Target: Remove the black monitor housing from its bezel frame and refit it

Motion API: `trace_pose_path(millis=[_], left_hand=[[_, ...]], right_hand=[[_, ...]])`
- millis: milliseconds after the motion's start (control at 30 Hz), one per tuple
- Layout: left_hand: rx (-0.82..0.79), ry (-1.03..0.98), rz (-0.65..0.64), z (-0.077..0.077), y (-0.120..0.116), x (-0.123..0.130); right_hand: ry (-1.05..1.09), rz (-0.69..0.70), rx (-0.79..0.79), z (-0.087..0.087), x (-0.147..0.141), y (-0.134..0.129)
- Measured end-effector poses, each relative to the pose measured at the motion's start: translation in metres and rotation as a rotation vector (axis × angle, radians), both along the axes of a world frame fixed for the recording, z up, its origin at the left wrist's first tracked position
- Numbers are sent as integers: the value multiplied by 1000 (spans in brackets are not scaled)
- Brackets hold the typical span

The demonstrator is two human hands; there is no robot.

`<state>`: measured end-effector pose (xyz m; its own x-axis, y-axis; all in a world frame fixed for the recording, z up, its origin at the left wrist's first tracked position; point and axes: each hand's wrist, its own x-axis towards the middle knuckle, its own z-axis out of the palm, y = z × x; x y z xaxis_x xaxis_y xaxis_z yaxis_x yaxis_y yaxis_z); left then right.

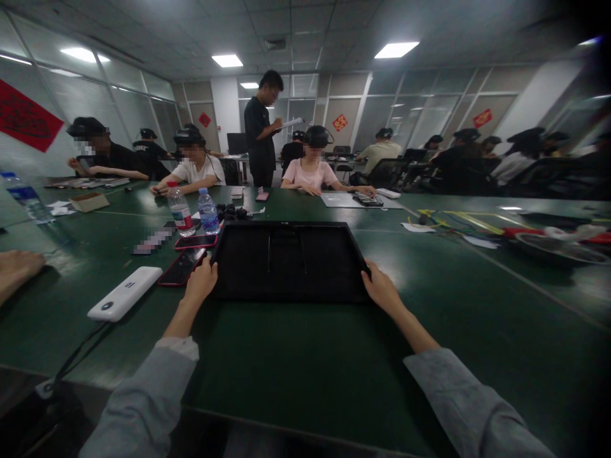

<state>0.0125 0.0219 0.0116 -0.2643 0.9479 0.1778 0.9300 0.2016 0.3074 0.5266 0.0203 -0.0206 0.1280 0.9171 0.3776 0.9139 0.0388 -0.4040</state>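
A black, shallow rectangular tray (243,267) with a raised rim is between my hands over the green table. Two thin upright lines and a dark bar show on its inner face, too dim to make out. My left hand (201,281) grips the tray's left edge, with the thumb along the rim. On the opposite side, my right hand (382,289) is closed on the right edge. Just beside my left hand lies a phone in a red case (182,267), with a second red-edged phone (196,242) behind it.
Left on the green table (305,369) lie a white power bank (125,294) with a cable and two water bottles (181,210) (208,211). Another person's hand (19,270) rests at the far left. A metal basin (558,247) and yellow cords are at right. People sit opposite.
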Motion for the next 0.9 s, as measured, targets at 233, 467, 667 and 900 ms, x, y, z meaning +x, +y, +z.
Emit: trace_pose_path(millis=[233, 467, 667, 900], left_hand=[[-23, -72, 8, 1, -2, 5], [25, -14, -2, 5, -7, 14], [368, 124, -95, 13, -14, 29], [369, 216, -304, 3, -13, 45]], right_hand=[[43, 8, 30, -6, 9, 8], [-61, -34, 94, -2, 10, 2], [-155, -2, 299, 11, -20, -8], [-271, 120, 121, 3, -39, -13]])
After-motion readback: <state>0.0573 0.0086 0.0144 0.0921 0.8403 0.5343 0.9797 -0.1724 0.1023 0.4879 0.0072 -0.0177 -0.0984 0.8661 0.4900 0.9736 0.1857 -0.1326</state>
